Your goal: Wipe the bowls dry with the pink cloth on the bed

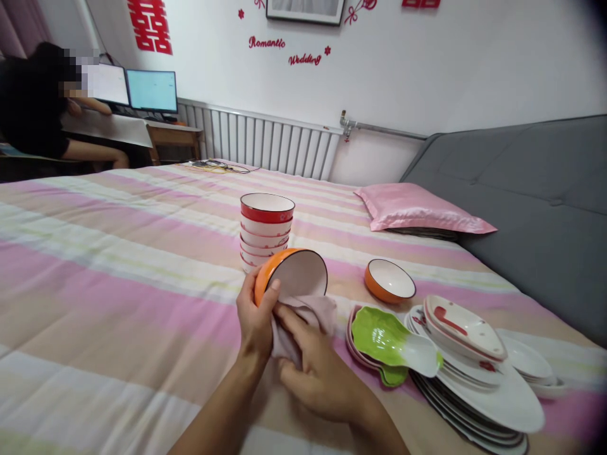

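Observation:
My left hand [256, 316] grips an orange bowl [303, 272] by its near left side, thumb over the rim. The bowl is tilted, its white inside facing up and to the right. In my right hand [317, 366] is a pale pink cloth [310, 313], bunched under the fingers and pressed against the bowl's near rim. Just behind the held bowl stands a stack of red and white bowls [267, 218], partly hidden by it. A second orange bowl [391, 280] sits upright on the bed to the right.
Green cabbage-shaped dishes [379, 332] and a pile of white plates [512, 398] lie at the right on the striped bedspread [118, 278]. Farther back are a pink pillow [422, 205], a grey headboard [521, 189] and cables [218, 167]. A person [33, 107] sits at a desk, far left.

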The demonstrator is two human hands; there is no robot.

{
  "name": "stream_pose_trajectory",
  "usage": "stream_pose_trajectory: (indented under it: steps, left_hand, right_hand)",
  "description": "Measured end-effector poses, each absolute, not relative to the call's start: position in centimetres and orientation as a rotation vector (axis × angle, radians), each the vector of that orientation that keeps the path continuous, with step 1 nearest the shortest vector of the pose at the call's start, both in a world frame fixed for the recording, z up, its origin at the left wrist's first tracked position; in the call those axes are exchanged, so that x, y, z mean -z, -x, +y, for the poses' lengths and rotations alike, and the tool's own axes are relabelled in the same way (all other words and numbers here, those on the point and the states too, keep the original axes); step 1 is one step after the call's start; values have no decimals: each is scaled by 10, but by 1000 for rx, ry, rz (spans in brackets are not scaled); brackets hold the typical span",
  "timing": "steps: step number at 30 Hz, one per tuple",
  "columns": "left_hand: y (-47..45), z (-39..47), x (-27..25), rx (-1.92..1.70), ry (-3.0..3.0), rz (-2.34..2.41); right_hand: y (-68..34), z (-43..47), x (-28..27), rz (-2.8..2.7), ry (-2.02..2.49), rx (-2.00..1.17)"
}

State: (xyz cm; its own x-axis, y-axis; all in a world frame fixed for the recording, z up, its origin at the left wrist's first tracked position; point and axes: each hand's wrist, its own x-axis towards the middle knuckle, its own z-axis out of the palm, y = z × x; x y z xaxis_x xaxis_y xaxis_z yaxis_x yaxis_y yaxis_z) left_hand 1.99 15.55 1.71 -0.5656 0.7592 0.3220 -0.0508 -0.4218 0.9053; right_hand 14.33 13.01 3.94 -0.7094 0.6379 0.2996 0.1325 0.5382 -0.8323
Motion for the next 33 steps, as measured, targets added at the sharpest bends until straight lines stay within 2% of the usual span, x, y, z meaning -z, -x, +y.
stream_pose_trajectory:
  steps: [4,6,14,21,25,33]
  left_hand:
    - [-20,156,-18,-1987,-1022,1240]
    - [-20,156,-18,-1977,-1028,1233]
    - [-24,156,-20,-1952,-1080,1164]
    - [-23,157,-19,-1894,-1002,1166]
    - [-23,158,-19,-1839,-1003,1140]
    - [-27,158,-21,-1780,-1015,998]
  right_hand:
    - [-150,137,-37,-1962,427,-1462]
    - [-152,140,-35,-1923,399,-1507]
    - [-144,141,-35,-2138,614,-953]
    - [-142,138,-32,-2318,680,-722]
    - [-138,141,-24,-2316,789,-574]
    - [-130,152,-4,-2125,883,-72]
